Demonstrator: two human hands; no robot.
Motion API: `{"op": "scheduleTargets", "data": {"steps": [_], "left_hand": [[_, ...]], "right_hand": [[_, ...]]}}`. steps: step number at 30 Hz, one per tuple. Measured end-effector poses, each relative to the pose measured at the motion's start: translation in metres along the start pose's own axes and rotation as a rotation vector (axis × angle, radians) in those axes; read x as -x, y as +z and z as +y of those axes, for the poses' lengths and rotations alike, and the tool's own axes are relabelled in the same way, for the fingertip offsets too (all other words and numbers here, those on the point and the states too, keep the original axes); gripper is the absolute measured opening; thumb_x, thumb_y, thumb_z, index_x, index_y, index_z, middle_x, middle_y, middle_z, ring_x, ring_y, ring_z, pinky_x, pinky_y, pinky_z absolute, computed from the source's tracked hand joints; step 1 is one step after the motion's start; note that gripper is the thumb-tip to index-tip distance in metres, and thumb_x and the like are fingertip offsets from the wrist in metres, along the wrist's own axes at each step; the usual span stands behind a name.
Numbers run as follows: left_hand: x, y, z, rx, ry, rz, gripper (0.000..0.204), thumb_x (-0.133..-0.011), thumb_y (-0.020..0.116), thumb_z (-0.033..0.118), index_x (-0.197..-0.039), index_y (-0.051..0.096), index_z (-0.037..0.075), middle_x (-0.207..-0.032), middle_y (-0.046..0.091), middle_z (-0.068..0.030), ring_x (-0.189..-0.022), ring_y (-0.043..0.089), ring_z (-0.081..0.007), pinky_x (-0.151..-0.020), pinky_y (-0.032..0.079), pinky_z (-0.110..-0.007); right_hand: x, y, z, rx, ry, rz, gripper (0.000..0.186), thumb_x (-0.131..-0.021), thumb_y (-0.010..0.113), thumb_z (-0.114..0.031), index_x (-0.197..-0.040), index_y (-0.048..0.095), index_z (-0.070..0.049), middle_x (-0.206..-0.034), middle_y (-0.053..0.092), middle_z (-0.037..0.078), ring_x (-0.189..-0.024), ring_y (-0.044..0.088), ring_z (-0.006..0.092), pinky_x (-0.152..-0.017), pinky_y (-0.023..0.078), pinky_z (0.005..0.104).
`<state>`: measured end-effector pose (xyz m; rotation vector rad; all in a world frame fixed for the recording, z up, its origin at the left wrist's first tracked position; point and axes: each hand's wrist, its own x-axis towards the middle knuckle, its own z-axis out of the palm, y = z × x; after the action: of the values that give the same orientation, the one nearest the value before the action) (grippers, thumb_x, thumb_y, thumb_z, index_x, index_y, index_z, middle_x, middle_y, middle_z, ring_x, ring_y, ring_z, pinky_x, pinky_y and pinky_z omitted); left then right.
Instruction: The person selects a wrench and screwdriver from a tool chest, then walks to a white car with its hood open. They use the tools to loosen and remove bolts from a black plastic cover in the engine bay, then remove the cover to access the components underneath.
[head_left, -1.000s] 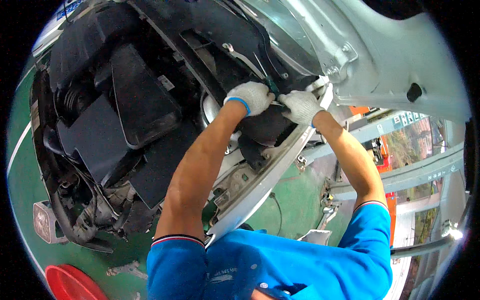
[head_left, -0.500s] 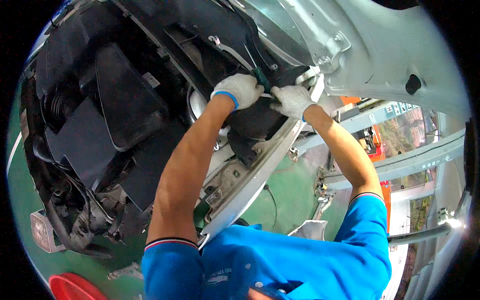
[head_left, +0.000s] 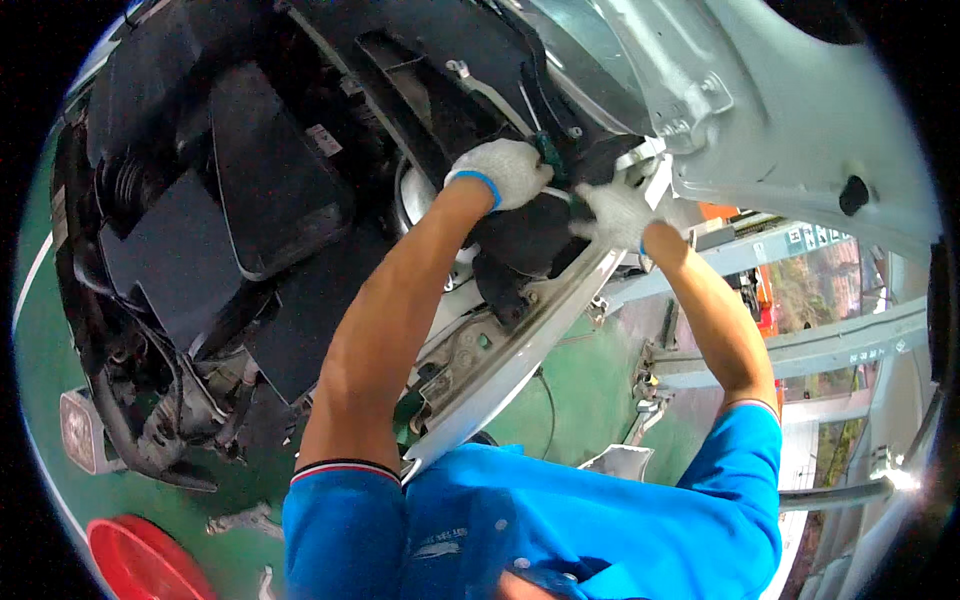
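Observation:
My left hand [head_left: 505, 172], in a white knit glove with a blue cuff, is closed above a black part [head_left: 530, 235] in the engine bay. What its fingertips pinch, if anything, is hidden. Just beyond them lies a screwdriver [head_left: 547, 148] with a dark green handle. A silver wrench [head_left: 487, 96] rests on the dark trim farther up. To the right, my gloved right hand [head_left: 617, 215] has its fingers spread, apart from the left hand and slightly blurred, over the silver fender edge [head_left: 590, 275].
Large black engine covers [head_left: 280, 180] fill the left side. The raised silver hood [head_left: 800, 110] spans the upper right. A red basin [head_left: 145, 560], a detached lamp [head_left: 85, 430] and metal arms [head_left: 245, 522] lie on the green floor. A grey lift beam [head_left: 840, 345] runs at the right.
My right hand has opened and drawn off to the right, away from my left hand. My left hand stays closed at the black part. The whole view has shifted slightly.

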<state>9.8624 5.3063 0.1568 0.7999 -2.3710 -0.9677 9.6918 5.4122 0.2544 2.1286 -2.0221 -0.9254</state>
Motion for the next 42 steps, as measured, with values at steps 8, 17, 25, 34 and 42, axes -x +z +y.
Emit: {"op": "scheduleTargets", "data": {"steps": [8, 17, 25, 34, 42], "left_hand": [[-0.020, 0.019, -0.012, -0.102, 0.099, -0.001, 0.036, -0.103, 0.045, 0.033, -0.117, 0.071, 0.014, -0.112, 0.068, -0.0232, -0.113, 0.064, -0.0436, -0.099, 0.051, -0.050], [-0.013, 0.002, -0.022, 0.038, -0.042, 0.014, 0.047, -0.096, 0.051, 0.039, -0.108, 0.074, 0.000, -0.116, 0.069, -0.0273, -0.110, 0.066, -0.0446, -0.098, 0.052, -0.050], [-0.014, 0.000, -0.006, -0.013, -0.036, 0.061, 0.046, -0.096, 0.049, 0.037, -0.104, 0.074, 0.000, -0.115, 0.069, -0.0285, -0.110, 0.065, -0.0465, -0.098, 0.051, -0.051], [-0.007, 0.002, -0.006, 0.023, -0.031, 0.074, 0.047, -0.096, 0.051, 0.039, -0.104, 0.074, -0.001, -0.111, 0.070, -0.0287, -0.107, 0.066, -0.0459, -0.098, 0.052, -0.050], [-0.005, 0.001, -0.011, -0.014, -0.050, 0.092, 0.049, -0.096, 0.051, 0.041, -0.102, 0.074, -0.003, -0.107, 0.071, -0.0275, -0.105, 0.067, -0.0454, -0.096, 0.052, -0.050]], "right_hand": [[-0.007, 0.033, 0.059, -0.523, -0.128, 0.019, 0.053, -0.079, 0.082, -0.036, -0.119, 0.068, -0.003, -0.102, 0.075, 0.018, -0.097, 0.073, 0.0317, -0.088, 0.056, 0.0431], [0.026, -0.031, -0.057, -0.837, -0.079, -0.205, 0.064, -0.076, 0.086, -0.035, -0.120, 0.066, 0.007, -0.108, 0.075, 0.022, -0.102, 0.071, 0.0289, -0.095, 0.054, 0.0399], [-0.010, -0.002, 0.024, 0.008, -0.043, 0.088, 0.050, -0.083, 0.079, -0.034, -0.121, 0.065, -0.004, -0.109, 0.071, 0.027, -0.101, 0.071, 0.0393, -0.091, 0.054, 0.0492], [-0.005, 0.006, 0.029, -0.480, -0.113, 0.014, 0.050, -0.079, 0.081, -0.019, -0.124, 0.066, -0.002, -0.112, 0.074, 0.021, -0.103, 0.072, 0.0315, -0.093, 0.055, 0.0411], [0.016, -0.017, -0.056, -0.936, -0.135, -0.173, 0.063, -0.074, 0.088, -0.033, -0.119, 0.068, 0.006, -0.108, 0.076, 0.016, -0.098, 0.070, 0.0254, -0.091, 0.054, 0.0386]]}}
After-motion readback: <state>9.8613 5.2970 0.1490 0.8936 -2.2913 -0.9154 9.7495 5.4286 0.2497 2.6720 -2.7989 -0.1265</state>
